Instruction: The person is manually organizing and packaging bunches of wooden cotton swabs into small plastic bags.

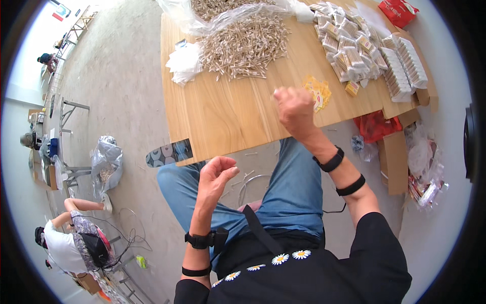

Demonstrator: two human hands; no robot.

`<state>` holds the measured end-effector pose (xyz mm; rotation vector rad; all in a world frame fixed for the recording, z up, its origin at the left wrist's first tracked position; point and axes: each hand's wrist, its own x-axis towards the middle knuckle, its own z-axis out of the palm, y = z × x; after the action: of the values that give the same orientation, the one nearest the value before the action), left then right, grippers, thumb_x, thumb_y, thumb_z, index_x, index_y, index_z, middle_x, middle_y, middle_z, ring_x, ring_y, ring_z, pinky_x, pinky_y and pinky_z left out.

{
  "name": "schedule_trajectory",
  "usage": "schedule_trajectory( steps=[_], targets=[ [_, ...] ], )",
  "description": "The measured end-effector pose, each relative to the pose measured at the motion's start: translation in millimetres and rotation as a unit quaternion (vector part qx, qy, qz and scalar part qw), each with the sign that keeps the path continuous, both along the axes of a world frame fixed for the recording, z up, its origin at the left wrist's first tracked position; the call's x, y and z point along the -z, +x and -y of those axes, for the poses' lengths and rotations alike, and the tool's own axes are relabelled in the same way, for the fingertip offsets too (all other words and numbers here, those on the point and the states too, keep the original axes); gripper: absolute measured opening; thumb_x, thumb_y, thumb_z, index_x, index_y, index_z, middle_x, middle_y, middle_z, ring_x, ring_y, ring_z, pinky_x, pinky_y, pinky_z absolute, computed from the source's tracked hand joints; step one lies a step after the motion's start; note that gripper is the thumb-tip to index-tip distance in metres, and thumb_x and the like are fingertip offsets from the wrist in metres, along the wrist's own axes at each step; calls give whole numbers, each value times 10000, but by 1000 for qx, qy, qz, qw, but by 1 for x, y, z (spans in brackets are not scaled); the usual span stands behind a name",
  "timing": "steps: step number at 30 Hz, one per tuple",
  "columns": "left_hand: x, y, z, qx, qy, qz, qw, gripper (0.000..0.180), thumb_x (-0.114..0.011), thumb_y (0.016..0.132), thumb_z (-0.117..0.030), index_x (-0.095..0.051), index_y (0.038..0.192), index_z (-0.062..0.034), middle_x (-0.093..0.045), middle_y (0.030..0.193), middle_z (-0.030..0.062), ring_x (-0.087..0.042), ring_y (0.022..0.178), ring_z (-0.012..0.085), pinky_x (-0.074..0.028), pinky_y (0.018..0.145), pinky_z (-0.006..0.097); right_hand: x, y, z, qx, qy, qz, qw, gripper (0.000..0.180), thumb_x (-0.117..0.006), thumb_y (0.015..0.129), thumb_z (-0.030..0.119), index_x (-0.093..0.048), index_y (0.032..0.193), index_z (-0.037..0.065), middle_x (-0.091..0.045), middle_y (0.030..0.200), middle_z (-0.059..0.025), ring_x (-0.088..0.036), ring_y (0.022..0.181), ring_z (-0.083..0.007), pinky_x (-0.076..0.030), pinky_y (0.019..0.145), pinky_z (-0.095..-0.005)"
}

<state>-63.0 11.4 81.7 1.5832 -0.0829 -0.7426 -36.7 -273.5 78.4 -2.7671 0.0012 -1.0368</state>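
My right hand (pixel 295 109) is raised over the tabletop, its fingers curled into a fist. A tiny pale spot shows at its fingertips; whatever it holds, if anything, is hidden. Just beyond it lies a small heap of yellow-and-white paper labels (pixel 318 92). Off the table's front edge, above my lap, my left hand (pixel 216 176) has loosely bent fingers, with the thumb a little apart from the forefinger and nothing visible between them. Farther back is a large heap of short wooden sticks with pale tips, like cotton swabs (pixel 245 48).
Clear plastic bags (pixel 185 63) lie at the left of the wooden table (pixel 228 111). Packed swab bundles (pixel 349 45) and stacked packs (pixel 405 66) fill the back right. A dark patterned phone-like slab (pixel 169 153) overhangs the near left corner. Another person (pixel 71 240) works at lower left.
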Motion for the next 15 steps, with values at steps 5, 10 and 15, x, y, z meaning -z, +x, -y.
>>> schedule_trajectory(
  steps=[5,10,15],
  targets=[
    [-7,-3,9,-17,-15,13,1000,221,-667,921,-108,-619,1087,30,-690,968,86,-655,910,140,-518,854,282,22,-16,2,-23,154,-67,985,219,-608,909,127,-567,720,25,-583,650,-121,-595,623,-297,-450,594,-418],
    [-22,3,26,-39,-80,18,996,372,-603,983,-218,-537,1250,32,-667,1094,116,-651,963,166,-518,888,314,-24,-34,-34,-78,522,-124,841,289,-562,987,194,-641,830,-36,-629,694,-93,-572,648,-135,-463,613,-317],
    [-22,1,33,-66,-170,-32,983,408,-528,1025,-350,-547,1225,5,-671,1070,103,-660,916,158,-537,844,329,-34,-50,-70,-164,637,-150,738,300,-556,1007,217,-677,910,-40,-631,708,-33,-528,681,-65,-451,603,-271]
  ],
)
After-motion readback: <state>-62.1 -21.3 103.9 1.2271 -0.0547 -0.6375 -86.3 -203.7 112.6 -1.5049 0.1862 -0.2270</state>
